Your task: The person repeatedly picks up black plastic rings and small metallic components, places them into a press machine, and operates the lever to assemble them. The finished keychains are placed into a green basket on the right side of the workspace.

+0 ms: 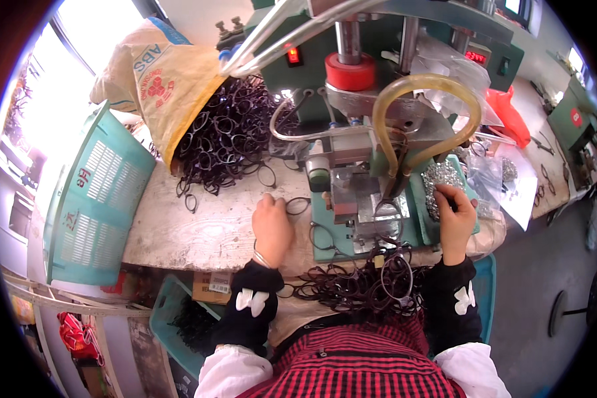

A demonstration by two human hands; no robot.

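My left hand point(272, 229) is curled over the wooden bench, its fingers closed at one side of a dark eyeglass frame point(298, 205) whose round rim sticks out to the right. My right hand point(456, 222) is at a green tray point(471, 192) of small silvery metal pieces point(440, 176), thumb and fingers pinched together. Whatever they pinch is too small to make out. Between the hands stands a green press point(348, 40) with a red collar, and a round rim point(388, 211) sits at its metal fixture point(378, 229).
A yellow woven sack point(172, 86) spills dark eyeglass frames point(225, 126) at the back left. More frames point(358, 285) are heaped on my lap. A turquoise basket point(93, 199) stands left; a yellowish hose point(428, 81) loops before the press. Plastic bags point(487, 172) lie right.
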